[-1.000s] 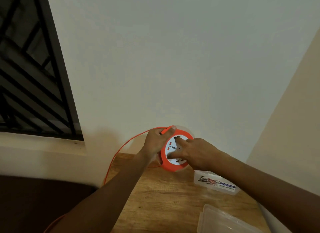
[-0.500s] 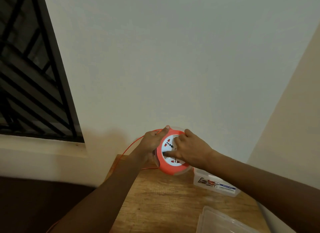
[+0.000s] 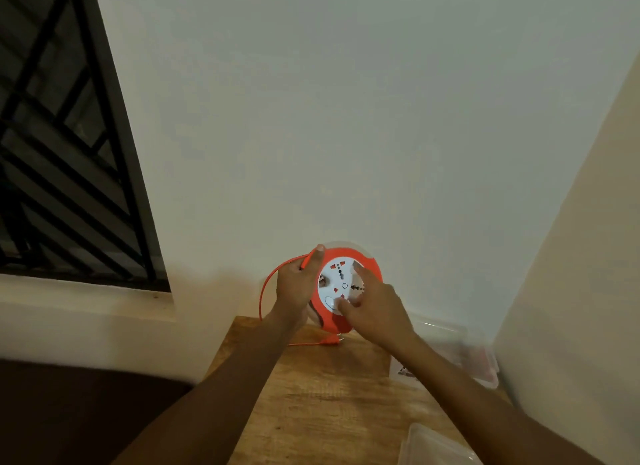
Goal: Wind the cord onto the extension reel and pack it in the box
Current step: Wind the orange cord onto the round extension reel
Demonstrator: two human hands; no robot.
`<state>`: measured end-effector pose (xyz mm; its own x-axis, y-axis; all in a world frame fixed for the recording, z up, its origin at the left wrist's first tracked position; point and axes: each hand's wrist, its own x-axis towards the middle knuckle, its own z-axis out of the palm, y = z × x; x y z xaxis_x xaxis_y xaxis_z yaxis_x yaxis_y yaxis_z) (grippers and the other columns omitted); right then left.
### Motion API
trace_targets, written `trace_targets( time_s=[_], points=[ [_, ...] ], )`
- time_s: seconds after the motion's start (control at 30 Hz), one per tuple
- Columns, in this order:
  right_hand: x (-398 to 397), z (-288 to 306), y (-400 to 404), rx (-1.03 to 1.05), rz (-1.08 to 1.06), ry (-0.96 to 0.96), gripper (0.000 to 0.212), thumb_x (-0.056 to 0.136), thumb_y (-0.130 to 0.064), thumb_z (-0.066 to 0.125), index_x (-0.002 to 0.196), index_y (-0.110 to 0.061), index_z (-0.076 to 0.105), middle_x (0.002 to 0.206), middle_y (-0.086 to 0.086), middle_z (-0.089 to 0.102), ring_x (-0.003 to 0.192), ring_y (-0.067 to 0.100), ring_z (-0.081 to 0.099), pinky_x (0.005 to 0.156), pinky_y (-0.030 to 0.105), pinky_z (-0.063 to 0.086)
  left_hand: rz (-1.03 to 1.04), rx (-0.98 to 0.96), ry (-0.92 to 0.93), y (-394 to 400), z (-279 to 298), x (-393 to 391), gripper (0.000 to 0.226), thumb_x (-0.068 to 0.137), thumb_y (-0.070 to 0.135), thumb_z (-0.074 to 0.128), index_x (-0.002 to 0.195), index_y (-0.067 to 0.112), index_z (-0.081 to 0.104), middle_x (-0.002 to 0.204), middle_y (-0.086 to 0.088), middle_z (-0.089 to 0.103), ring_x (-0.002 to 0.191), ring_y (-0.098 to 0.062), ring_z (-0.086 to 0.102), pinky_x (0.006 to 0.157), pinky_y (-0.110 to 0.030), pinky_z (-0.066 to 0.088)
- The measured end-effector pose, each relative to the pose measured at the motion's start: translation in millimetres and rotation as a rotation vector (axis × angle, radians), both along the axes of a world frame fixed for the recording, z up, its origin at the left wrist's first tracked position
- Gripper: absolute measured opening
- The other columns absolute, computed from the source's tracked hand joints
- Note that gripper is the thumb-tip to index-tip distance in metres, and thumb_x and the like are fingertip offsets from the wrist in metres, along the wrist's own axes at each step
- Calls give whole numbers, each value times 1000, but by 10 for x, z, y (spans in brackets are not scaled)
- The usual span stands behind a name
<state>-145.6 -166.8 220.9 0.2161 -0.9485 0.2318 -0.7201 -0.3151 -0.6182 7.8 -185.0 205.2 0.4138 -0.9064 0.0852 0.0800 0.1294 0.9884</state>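
Observation:
An orange extension reel point(image 3: 370, 267) with a white socket face is held upright over the far end of the wooden table point(image 3: 322, 402). My left hand point(image 3: 296, 288) grips its left rim and pinches the orange cord point(image 3: 265, 291) under the thumb. The cord loops out to the left, then runs back along the table to its plug end point(image 3: 330, 341) below the reel. My right hand point(image 3: 372, 308) rests on the white face, with thumb and fingers pressed against it.
A clear plastic box point(image 3: 460, 353) with a label stands at the table's far right, against the wall. A clear lid point(image 3: 433, 447) lies at the near right edge. A window with dark bars point(image 3: 62, 153) is on the left. White walls close in behind and right.
The cord's plug end has come up onto the table below the reel, and the loop on the left is shorter. My right hand has turned on the reel's face.

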Motion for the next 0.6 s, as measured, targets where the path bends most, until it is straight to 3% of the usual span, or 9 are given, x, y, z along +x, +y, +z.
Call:
trace_targets(
  time_s=[0.07, 0.17, 0.23, 0.37, 0.53, 0.6],
  points=[
    [-108, 10, -21, -389, 65, 426, 50, 86, -30, 57, 135, -28, 47, 106, 3, 71, 84, 26, 68, 68, 33, 54, -35, 22, 10, -29, -2, 46, 40, 97, 48, 66, 103, 10, 77, 93, -14, 82, 83, -37, 80, 79, -51, 67],
    [-261, 78, -101, -670, 398, 736, 44, 74, -11, 76, 115, -23, 67, 126, 12, 62, 94, 33, 66, 61, 36, 55, -130, 54, -44, -48, 9, 118, 40, 95, 51, 67, 102, 14, 78, 90, -7, 83, 80, -31, 81, 71, -39, 67],
    [-322, 134, -145, -696, 589, 828, 49, 68, -10, 84, 114, -23, 69, 136, 15, 55, 105, 34, 63, 62, 39, 58, -205, 66, -109, -41, 26, 135, 41, 94, 54, 67, 102, 15, 78, 89, -5, 83, 77, -29, 81, 69, -38, 67],
    [-386, 321, -190, -700, 818, 1059, 47, 69, -15, 86, 112, -25, 69, 143, 11, 50, 106, 33, 62, 67, 40, 58, -341, 138, -207, -38, 51, 97, 41, 94, 54, 67, 108, 17, 76, 95, -5, 83, 81, -30, 82, 78, -45, 68],
    [-352, 240, -130, -687, 760, 1318, 54, 91, -28, 69, 140, -32, 48, 155, 16, 28, 125, 42, 46, 97, 54, 47, -343, 158, -251, -38, 72, -7, 44, 94, 54, 67, 115, 16, 73, 105, -6, 81, 88, -30, 80, 85, -46, 66],
    [-312, 180, -93, -699, 709, 1363, 56, 93, -32, 65, 144, -32, 42, 155, 20, 26, 125, 45, 45, 102, 57, 42, -349, 146, -281, -59, 93, -5, 45, 94, 55, 67, 113, 15, 74, 103, -8, 81, 88, -31, 80, 86, -48, 66]
  ],
)
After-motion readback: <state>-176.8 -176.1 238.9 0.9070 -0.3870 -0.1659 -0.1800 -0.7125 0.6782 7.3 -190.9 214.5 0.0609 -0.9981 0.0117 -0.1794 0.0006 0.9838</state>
